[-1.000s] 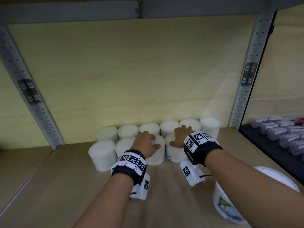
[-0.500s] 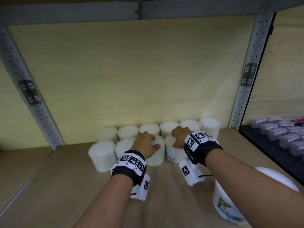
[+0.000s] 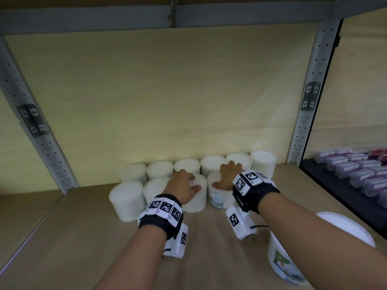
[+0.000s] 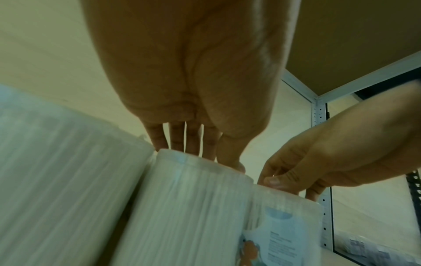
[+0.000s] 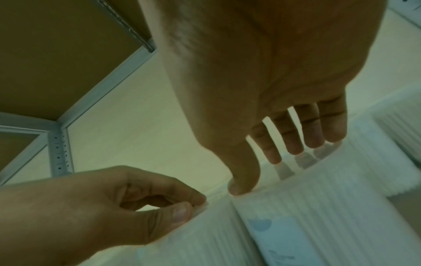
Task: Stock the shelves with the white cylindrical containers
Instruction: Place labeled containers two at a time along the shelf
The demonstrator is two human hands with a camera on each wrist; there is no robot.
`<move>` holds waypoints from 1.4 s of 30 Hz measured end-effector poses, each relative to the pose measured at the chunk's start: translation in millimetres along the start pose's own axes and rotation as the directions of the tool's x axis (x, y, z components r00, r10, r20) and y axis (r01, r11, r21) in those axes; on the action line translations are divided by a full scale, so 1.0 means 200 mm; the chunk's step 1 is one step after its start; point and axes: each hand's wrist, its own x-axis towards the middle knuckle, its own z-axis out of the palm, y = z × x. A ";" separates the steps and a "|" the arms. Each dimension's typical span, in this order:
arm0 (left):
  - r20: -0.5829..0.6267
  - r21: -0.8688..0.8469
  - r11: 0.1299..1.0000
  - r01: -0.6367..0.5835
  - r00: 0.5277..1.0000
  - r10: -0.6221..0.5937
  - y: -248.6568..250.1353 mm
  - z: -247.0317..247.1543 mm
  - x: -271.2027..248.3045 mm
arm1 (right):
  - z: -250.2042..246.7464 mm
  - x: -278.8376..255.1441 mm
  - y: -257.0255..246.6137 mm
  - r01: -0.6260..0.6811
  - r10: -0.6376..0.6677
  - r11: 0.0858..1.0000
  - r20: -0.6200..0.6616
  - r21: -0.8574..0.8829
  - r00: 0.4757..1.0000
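Left hand (image 3: 181, 186) clasping one white container (image 3: 195, 198), right hand (image 3: 227, 174) clasping its labelled neighbour (image 3: 217, 195) – likely light, rigid, slick-walled; best taken from above, round the rim.

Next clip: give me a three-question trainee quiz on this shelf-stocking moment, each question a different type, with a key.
1. True or false: the left hand rests on top of a front-row white container.
2. Multiple choice: the container under the right hand differs from its neighbours because it shows
A. a red lid
B. a printed label with a barcode
C. a handle
3. Fill in: the back row against the shelf's rear panel holds ___ containers.

Key
1. True; its fingers curl over the top.
2. B; the labelled container faces the camera.
3. Six; the back row runs from the far-left one to the one by the right upright.
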 end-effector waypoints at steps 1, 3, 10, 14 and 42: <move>0.000 -0.001 1.000 -0.001 1.000 0.001 0.00 0.00 0.00 | 0.01 0.00 0.00 0.000 0.000 1.000 -0.015 -0.005 1.000; 0.000 0.002 1.000 -0.002 1.000 0.002 0.00 0.00 0.00 | 0.02 0.01 0.00 0.010 -0.010 1.000 -0.042 -0.009 0.999; -0.004 0.013 1.000 -0.025 1.000 0.025 0.01 0.00 -0.01 | -0.01 -0.01 0.01 0.073 -0.073 0.997 -0.003 -0.017 0.997; -0.005 0.015 1.000 -0.019 1.000 0.019 0.01 0.00 0.00 | -0.04 0.01 0.04 0.125 -0.126 0.992 0.085 0.016 0.988; -0.011 0.014 1.000 -0.018 1.000 0.018 0.01 -0.01 -0.01 | -0.04 0.05 0.04 0.119 -0.121 0.993 0.085 0.027 0.989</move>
